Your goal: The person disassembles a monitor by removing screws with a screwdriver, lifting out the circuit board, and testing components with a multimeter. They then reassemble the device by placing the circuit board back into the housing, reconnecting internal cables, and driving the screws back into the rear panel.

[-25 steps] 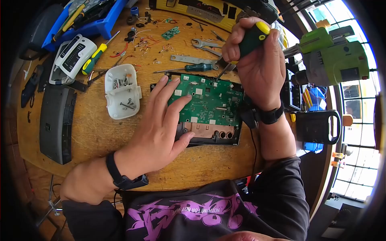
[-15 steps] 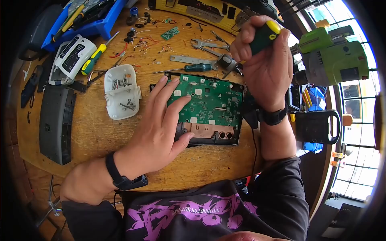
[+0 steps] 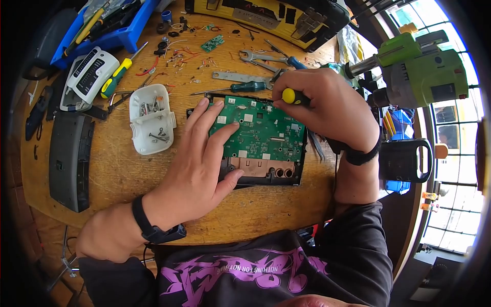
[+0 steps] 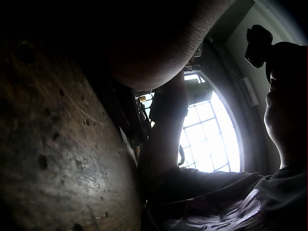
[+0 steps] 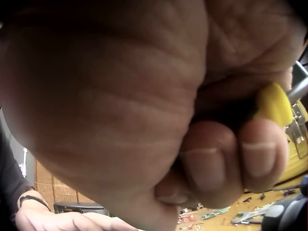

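My left hand lies with spread fingers over the left side of a green circuit board. The board sits in a black casing with a copper-coloured plate along its near side. Over the board's far right corner, my right hand grips a screwdriver by its dark green and yellow handle. Curled fingers and the yellow collar of that handle show in the right wrist view, with a piece of the metal shaft; its tip is hidden. Mostly table and a dark forearm fill the left wrist view.
A white two-part box of screws stands left of the casing. Beyond lie a teal-handled screwdriver, a metal strip, wrenches and wire scraps. A dark grey cover is at far left, a yellow toolbox at the back.
My right hand was raised at the upper right with the screwdriver; it has come down and left over the board's far right corner, turning its back upward. The left hand keeps its place.
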{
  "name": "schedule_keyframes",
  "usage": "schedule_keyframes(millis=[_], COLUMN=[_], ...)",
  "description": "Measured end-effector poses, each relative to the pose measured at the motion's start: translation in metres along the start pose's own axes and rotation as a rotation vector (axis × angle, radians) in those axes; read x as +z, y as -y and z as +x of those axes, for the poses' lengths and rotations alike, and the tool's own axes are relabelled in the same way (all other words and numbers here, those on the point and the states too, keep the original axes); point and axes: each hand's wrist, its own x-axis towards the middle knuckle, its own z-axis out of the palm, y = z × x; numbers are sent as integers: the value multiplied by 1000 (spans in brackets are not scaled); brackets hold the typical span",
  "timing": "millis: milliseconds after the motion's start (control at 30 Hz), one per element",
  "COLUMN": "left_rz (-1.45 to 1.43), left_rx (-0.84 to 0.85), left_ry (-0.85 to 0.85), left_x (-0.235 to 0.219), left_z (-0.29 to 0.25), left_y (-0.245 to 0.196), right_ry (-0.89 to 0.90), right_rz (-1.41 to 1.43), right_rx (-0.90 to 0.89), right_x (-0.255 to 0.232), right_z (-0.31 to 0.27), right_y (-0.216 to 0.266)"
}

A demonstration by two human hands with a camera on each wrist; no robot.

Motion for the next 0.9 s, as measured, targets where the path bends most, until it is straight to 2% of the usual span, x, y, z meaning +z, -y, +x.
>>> schedule_keyframes(millis=[133, 567, 900], left_rz=[0, -33, -23], left_rx=[1, 1, 5], left_ry=[-2, -9, -8], left_x=[-1, 4, 3], left_z=[0, -2, -2], left_y=[0, 4, 3], right_ry=[70, 49, 98], right_rz=[-34, -86, -119], right_rx=[21, -83, 11], right_x=[5, 10, 11], right_z=[1, 2, -1], right_y=[-7, -12, -3])
